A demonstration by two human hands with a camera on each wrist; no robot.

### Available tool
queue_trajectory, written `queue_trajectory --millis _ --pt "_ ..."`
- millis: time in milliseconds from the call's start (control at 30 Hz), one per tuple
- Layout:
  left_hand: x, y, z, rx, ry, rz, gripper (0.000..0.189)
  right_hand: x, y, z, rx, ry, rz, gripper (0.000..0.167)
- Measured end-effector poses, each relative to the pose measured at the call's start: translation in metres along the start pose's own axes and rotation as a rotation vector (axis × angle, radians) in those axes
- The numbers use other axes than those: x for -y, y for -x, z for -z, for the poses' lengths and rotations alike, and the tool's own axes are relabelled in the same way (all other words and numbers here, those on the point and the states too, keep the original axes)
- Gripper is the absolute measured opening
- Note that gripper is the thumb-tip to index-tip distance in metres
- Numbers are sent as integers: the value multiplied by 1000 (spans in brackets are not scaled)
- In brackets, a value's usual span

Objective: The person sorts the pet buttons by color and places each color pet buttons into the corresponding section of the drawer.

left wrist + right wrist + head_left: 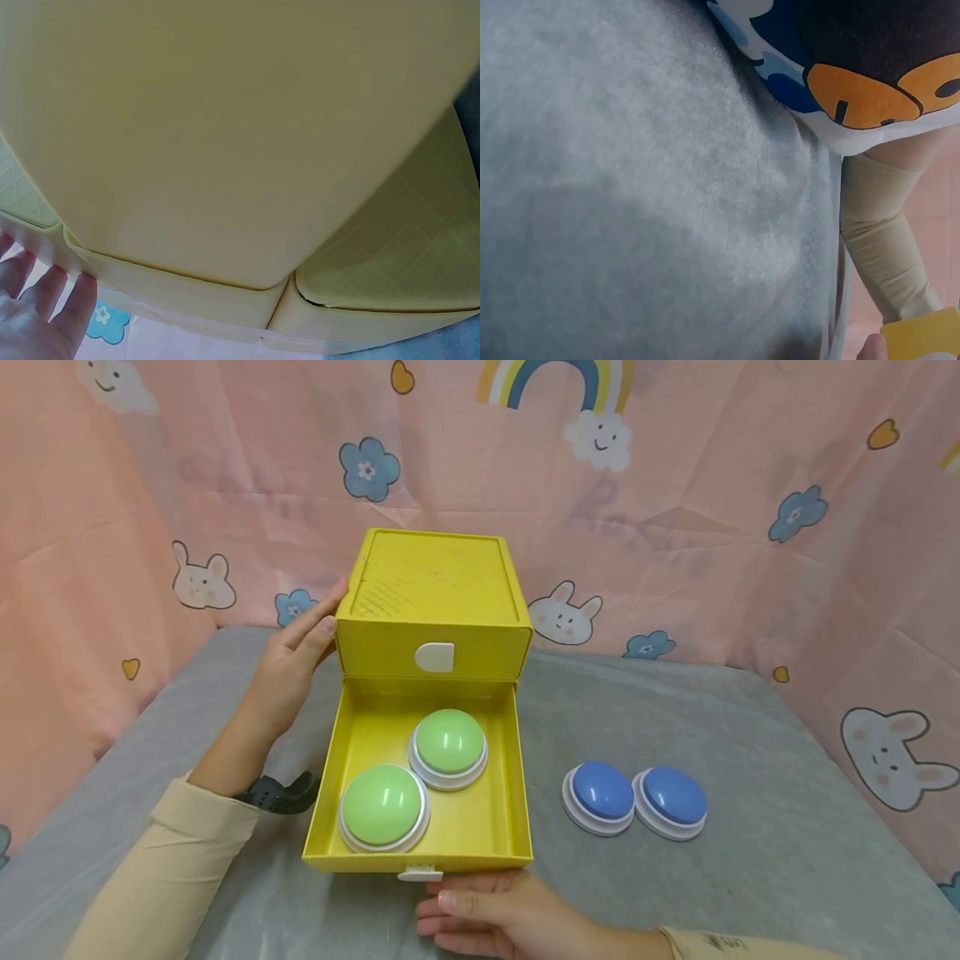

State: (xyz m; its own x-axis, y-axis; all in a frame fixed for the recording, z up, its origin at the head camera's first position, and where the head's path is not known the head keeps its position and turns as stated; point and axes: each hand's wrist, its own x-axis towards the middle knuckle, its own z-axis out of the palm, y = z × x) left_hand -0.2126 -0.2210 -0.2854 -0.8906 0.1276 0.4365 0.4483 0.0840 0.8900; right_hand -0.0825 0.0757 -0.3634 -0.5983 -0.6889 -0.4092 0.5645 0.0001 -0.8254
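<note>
A yellow two-drawer box (435, 578) stands on the table, its lower drawer (472, 818) pulled out toward me. Inside that drawer lie two green push-buttons on white bases, the nearer button (381, 806) at the front left and the other button (450, 743) behind it. My left hand (292, 660) rests against the box's left side with fingers extended; the left wrist view shows those fingers (79, 307) at the yellow wall. Just below the drawer's white handle (422, 874), my right hand (502, 914) reaches in with loosely extended fingers, its fingertips close under the drawer front.
Right of the drawer, two blue push-buttons sit side by side, the left blue button (602, 792) beside the right blue button (675, 796). A grey cloth (787, 860) covers the table. Behind hangs a pink printed curtain (285, 510). The upper drawer (375, 652) is closed.
</note>
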Motion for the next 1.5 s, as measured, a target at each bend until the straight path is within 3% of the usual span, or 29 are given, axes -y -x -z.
queue_trajectory --millis 200,500,1200,1500 --pt "0 -1 0 -4 5 9 52 -1 -4 -2 -11 -74 -8 56" --pt "-1 0 0 -4 7 15 52 -6 -9 -6 -80 -145 33 45" --pt "-2 1 0 -4 19 11 51 11 -5 -17 -144 -144 27 51" --pt "-3 1 0 5 8 21 52 19 -7 -18 -146 -113 66 54"
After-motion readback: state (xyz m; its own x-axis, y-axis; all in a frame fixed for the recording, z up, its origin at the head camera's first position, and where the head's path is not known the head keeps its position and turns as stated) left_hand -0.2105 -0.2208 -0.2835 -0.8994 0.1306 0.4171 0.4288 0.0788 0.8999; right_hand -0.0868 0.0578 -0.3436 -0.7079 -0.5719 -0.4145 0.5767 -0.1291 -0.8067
